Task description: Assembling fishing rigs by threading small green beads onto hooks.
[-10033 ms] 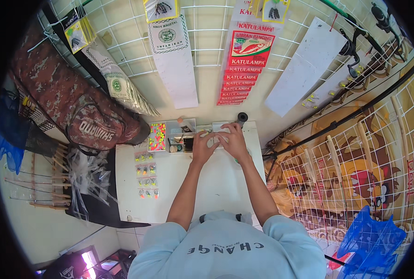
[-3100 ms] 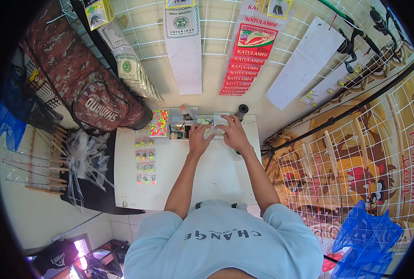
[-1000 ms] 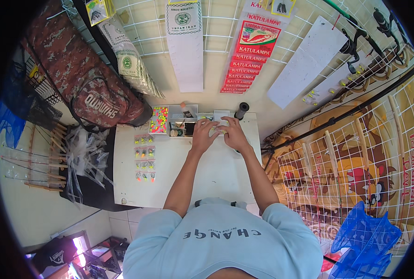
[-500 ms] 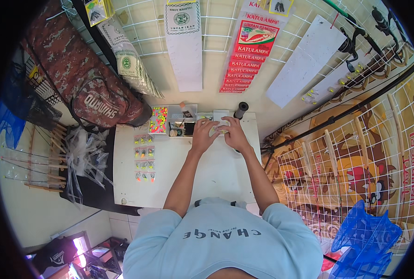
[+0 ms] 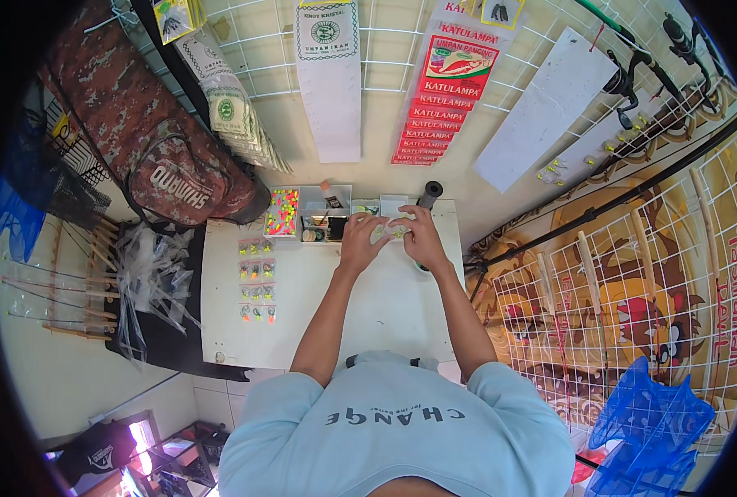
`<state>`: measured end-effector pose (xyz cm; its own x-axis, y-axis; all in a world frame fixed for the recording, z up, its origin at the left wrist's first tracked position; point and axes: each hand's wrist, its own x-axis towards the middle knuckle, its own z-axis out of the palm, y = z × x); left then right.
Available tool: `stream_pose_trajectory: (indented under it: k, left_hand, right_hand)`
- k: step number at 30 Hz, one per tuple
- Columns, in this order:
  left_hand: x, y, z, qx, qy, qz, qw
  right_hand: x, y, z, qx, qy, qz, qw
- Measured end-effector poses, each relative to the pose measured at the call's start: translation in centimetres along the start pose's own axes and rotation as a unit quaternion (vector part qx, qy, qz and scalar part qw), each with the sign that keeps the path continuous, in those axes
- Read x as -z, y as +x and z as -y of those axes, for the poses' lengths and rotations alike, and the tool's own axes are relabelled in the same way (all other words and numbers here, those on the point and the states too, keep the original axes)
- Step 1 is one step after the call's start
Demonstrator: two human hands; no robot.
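At the far middle of the white table (image 5: 327, 298), my left hand (image 5: 360, 242) and my right hand (image 5: 422, 238) face each other with curled fingers. Between their fingertips is a small clear plastic bag (image 5: 395, 233) with yellowish-green bits in it; both hands seem to pinch it, and its exact contents are too small to make out. Close by my left hand stands a divided tray (image 5: 325, 242) with a small bottle (image 5: 330, 197) and dark items. Part of a round dark-green thing (image 5: 422, 266) shows under my right wrist.
Small bags of colourful tackle (image 5: 256, 270) lie in rows on the left of the table. Behind them is a box of bright beads or floats (image 5: 282, 213). A black cylinder (image 5: 431, 192) stands behind my right hand. A camouflage rod bag (image 5: 169, 182) leans at the left.
My right hand's fingers have shifted and drawn slightly apart from the left hand's. The small bag has moved a little between them. My left hand has stayed almost in place.
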<state>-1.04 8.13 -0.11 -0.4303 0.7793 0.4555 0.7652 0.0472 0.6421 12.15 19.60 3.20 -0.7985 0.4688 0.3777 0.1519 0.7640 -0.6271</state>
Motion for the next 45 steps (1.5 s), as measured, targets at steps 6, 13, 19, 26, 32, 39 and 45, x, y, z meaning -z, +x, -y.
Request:
stream_pose_trajectory:
  k: [6,13,19,26,32,39,45]
  left_hand:
    - [0.2,0.2,-0.4,0.008,0.002,-0.002,1.000]
    - [0.3,0.3,-0.3,-0.013,0.002,-0.010,1.000]
    - [-0.1,0.3,-0.2,-0.023,0.011,-0.017,1.000]
    - [-0.2,-0.1,-0.1,-0.006,0.011,-0.005,1.000]
    - [0.0,-0.2,0.0,-0.002,0.001,-0.007,1.000]
    - [0.1,-0.1,0.0,0.005,-0.007,-0.012,1.000]
    - [0.2,0.0,-0.2,0.006,-0.009,-0.013,1.000]
  right_hand:
    - [0.1,-0.1,0.0,-0.003,0.013,-0.007,1.000]
    - [0.0,-0.1,0.0,0.013,-0.024,0.020,0.999]
    - [-0.8,-0.1,-0.5,-0.001,-0.033,0.049,0.998]
    - [-0.7,-0.1,-0.4,-0.014,-0.036,0.059,0.997]
    - [0.1,0.1,0.1,-0.004,-0.031,0.026,0.999]
    - [0.2,0.1,0.5,-0.012,0.031,-0.023,0.999]
    - [0.5,0.2,0.3,0.009,-0.006,-0.015,1.000]
